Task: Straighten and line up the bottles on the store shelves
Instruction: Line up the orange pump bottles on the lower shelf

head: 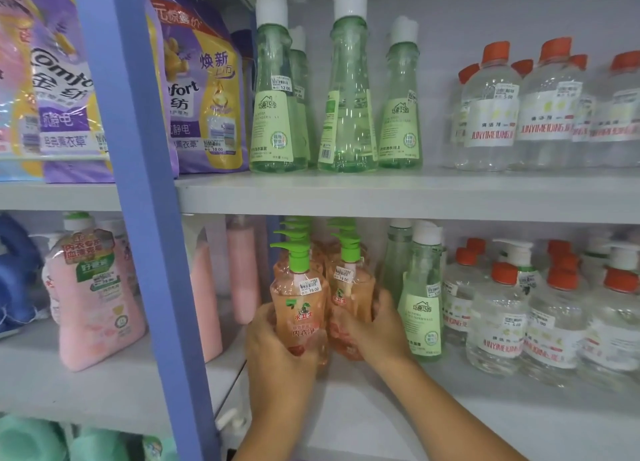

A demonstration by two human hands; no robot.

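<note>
- The left hand [277,342] is wrapped round the lower body of the front-left orange bottle [300,308], fingers curled across its base, near the front edge of the lower shelf [349,415].
- The right hand [372,329] grasps the front-right orange bottle [349,294] from its right side, thumb on the front and fingers behind it.
- The two orange bottles stand upright, just beside each other and touching or nearly so; both have green pumps pointing left and a white price sticker on the shoulder.
- Behind them more orange bottles run back in two rows [311,238]; only their green pumps show clearly, so how straight they stand is hard to judge.
- Just right of the right hand stands a tall green bottle [420,301] with a white cap, another behind it.
- Farther right on the lower shelf, clear bottles [498,322] with red caps are grouped together.
- To the left, pink bottles [242,273] stand towards the back of the lower shelf, beside the blue upright post [149,218].
- Left of the post a pink pouch [93,297] stands near the shelf's front edge.
- On the upper shelf [381,193], four green cone bottles [348,89] stand near the front edge; the middle one is turned, barcode facing out.
- At its right end are more clear red-capped bottles [543,107]; at its left end, purple refill bags [204,89].
</note>
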